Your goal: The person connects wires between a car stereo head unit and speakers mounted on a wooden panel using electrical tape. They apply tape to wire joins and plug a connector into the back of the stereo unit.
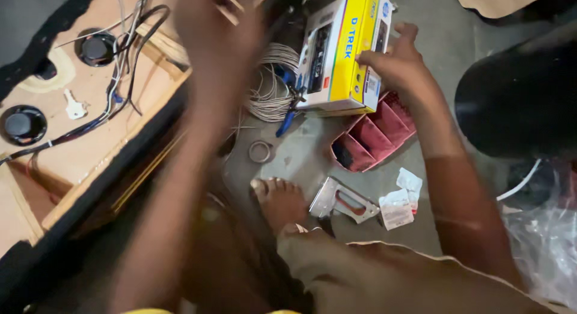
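Concrete floor carries clutter: the right hand (399, 64) grasps a sealed yellow-and-white box (345, 49) beside a wire coil (273, 82); the blurred left hand (219, 31) hides its grip.

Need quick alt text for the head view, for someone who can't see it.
The right hand grips a yellow and white box above a red compartment tray on the floor, while the left hand is a raised blur. A coil of wire, a metal staple gun and a wooden speaker panel lie around.
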